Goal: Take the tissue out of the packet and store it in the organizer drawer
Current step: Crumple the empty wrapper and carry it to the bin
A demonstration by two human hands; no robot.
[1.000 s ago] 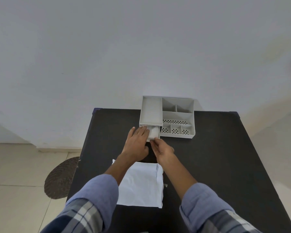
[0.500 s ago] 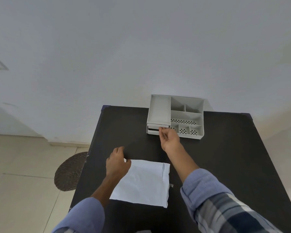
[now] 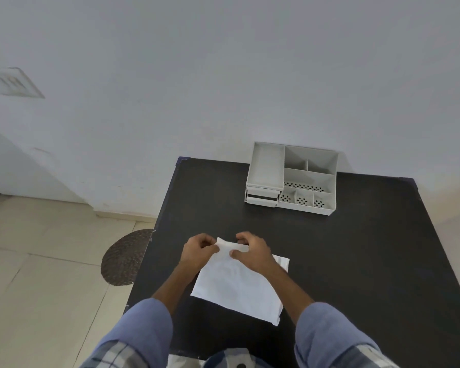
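A flat white tissue packet (image 3: 239, 288) lies on the black table (image 3: 343, 261) in front of me. Both hands grip its far edge: my left hand (image 3: 198, 252) pinches the far left corner, and my right hand (image 3: 251, 251) holds the far edge beside it. Whether a tissue is showing at that edge I cannot tell. The grey organizer (image 3: 292, 177) stands at the back of the table against the wall. Its small drawer (image 3: 262, 198) at the front left is pushed in.
The organizer has an open tray on top at the left and several small compartments at the right. A round woven mat (image 3: 126, 257) lies on the tiled floor left of the table. The table's left edge is close to my left arm.
The drawer was pushed shut by my right hand. Both hands then came back from the organizer to the packet and took hold of its far edge.
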